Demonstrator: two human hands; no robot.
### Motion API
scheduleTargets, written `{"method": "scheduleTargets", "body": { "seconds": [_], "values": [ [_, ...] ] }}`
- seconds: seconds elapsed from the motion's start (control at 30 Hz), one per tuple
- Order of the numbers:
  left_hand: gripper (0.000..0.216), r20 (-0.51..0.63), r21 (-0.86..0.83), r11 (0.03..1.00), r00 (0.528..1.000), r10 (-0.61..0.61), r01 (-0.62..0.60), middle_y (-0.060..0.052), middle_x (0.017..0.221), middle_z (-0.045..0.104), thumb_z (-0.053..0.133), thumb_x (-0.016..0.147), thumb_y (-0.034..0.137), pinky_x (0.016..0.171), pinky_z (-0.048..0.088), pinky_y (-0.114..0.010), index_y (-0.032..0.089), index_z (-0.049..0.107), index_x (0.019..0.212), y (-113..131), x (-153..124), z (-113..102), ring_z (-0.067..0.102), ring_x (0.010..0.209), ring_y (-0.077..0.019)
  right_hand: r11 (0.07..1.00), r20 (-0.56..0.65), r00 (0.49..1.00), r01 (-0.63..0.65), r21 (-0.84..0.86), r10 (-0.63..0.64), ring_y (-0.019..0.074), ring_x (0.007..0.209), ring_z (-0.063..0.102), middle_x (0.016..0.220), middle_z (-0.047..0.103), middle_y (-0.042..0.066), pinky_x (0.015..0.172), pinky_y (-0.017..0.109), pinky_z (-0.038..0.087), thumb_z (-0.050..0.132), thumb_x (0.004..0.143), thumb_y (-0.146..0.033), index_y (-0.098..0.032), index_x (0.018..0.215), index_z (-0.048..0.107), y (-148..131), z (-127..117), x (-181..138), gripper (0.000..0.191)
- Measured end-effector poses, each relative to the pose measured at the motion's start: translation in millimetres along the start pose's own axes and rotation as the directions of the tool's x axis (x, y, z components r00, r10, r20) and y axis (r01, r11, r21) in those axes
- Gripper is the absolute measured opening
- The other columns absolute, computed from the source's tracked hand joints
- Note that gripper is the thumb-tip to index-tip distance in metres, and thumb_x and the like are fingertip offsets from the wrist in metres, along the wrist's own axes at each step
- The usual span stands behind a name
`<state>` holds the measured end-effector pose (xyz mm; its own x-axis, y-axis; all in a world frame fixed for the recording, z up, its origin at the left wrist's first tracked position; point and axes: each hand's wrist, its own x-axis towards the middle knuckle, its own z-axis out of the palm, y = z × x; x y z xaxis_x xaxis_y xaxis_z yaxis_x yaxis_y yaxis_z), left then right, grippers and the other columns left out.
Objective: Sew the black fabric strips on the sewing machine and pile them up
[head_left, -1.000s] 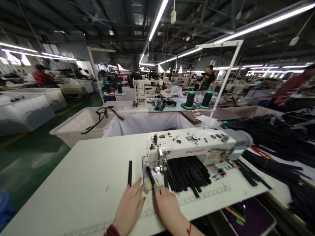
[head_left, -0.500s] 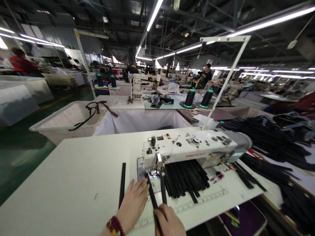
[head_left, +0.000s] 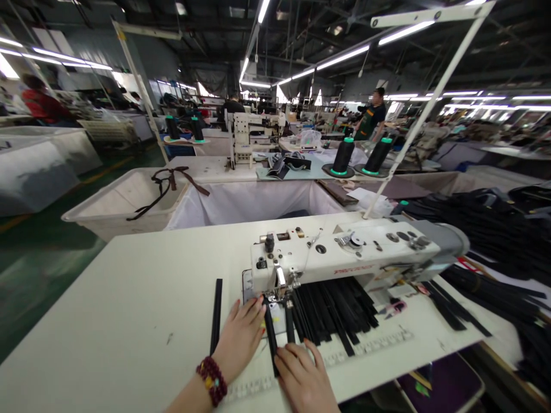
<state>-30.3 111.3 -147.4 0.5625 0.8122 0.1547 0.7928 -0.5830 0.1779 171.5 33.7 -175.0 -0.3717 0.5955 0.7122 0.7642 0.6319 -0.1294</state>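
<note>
A white sewing machine (head_left: 344,255) stands on a white table (head_left: 129,310). A narrow black strap (head_left: 270,338) runs out from under its needle toward me. My left hand (head_left: 241,338) lies flat on the table just left of that strap, fingers stretched toward the presser foot; a beaded bracelet is on the wrist. My right hand (head_left: 303,376) rests at the strap's near end, fingers pressing on it. A second black strap (head_left: 289,324) lies beside the first. A single strap (head_left: 215,315) lies apart on the left.
A pile of black straps (head_left: 331,310) sits under the machine arm, with more heaped at the right (head_left: 486,241). White cloth bins (head_left: 129,201) stand behind the table. Two thread cones (head_left: 361,158) and other machines lie beyond. A person in a green apron (head_left: 372,117) stands far back.
The camera has dipped and moved closer. My left hand has slid forward toward the presser foot, and the strap has fed further under the needle. My right hand's fingers have spread over the strap's near end.
</note>
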Motion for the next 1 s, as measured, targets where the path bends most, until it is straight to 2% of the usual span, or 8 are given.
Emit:
{"method": "scheduleTargets", "body": {
  "seconds": [0.17, 0.33, 0.57, 0.73, 1.0],
  "values": [
    [0.043, 0.035, 0.001, 1.000, 0.999, 0.012, -0.012, -0.010, 0.147, 0.054, 0.046, 0.096, 0.018, 0.113, 0.038, -0.056, 0.020, 0.056, 0.138, -2, 0, 0, 0.049, 0.135, -0.0271, 1.000, 0.013, 1.000, 0.001, 0.002, -0.001, 0.0190, 0.099, 0.063, 0.102, 0.074, 0.003, 0.115, 0.043, 0.024, 0.036, 0.108, -0.027, -0.021, 0.104, 0.069, 1, 4, -7, 0.034],
    [0.045, 0.006, -0.009, 1.000, 1.000, 0.012, -0.012, -0.008, 0.149, 0.052, 0.044, 0.096, 0.017, 0.114, 0.036, -0.054, 0.022, 0.054, 0.140, -4, 0, 4, 0.046, 0.137, -0.0254, 1.000, 0.063, 0.998, 0.009, -0.019, -0.008, 0.0205, 0.100, 0.063, 0.107, 0.074, 0.004, 0.116, 0.047, 0.026, 0.049, 0.102, -0.029, -0.022, 0.109, 0.068, 0, 2, -10, 0.021],
    [0.041, -0.007, 0.034, 0.999, 0.999, 0.039, -0.039, -0.008, 0.146, 0.056, 0.049, 0.096, 0.019, 0.112, 0.039, -0.055, 0.022, 0.057, 0.136, 7, -12, 2, 0.053, 0.130, -0.0270, 1.000, 0.055, 0.998, 0.016, 0.018, -0.017, 0.0199, 0.099, 0.064, 0.105, 0.075, 0.004, 0.123, 0.046, 0.010, 0.055, 0.098, -0.030, -0.019, 0.110, 0.067, -7, -10, -6, 0.020],
    [0.039, -0.025, 0.033, 0.997, 0.997, 0.073, -0.072, -0.006, 0.146, 0.056, 0.049, 0.098, 0.023, 0.114, 0.037, -0.055, 0.026, 0.057, 0.136, 9, -18, 1, 0.053, 0.131, -0.0267, 0.999, 0.081, 0.996, 0.049, -0.023, -0.047, 0.0216, 0.101, 0.064, 0.108, 0.074, 0.005, 0.122, 0.051, 0.014, 0.060, 0.094, -0.033, -0.020, 0.110, 0.067, -5, -6, -12, 0.022],
    [0.041, -0.005, 0.033, 0.998, 0.998, 0.062, -0.062, -0.008, 0.147, 0.055, 0.048, 0.096, 0.021, 0.114, 0.036, -0.055, 0.022, 0.057, 0.136, -1, -6, 0, 0.050, 0.133, -0.0269, 0.999, 0.132, 0.991, 0.028, 0.033, -0.032, 0.0211, 0.101, 0.064, 0.104, 0.074, 0.003, 0.123, 0.054, 0.008, 0.063, 0.092, -0.031, -0.021, 0.106, 0.067, 1, -2, 0, 0.018]
  ]
}}
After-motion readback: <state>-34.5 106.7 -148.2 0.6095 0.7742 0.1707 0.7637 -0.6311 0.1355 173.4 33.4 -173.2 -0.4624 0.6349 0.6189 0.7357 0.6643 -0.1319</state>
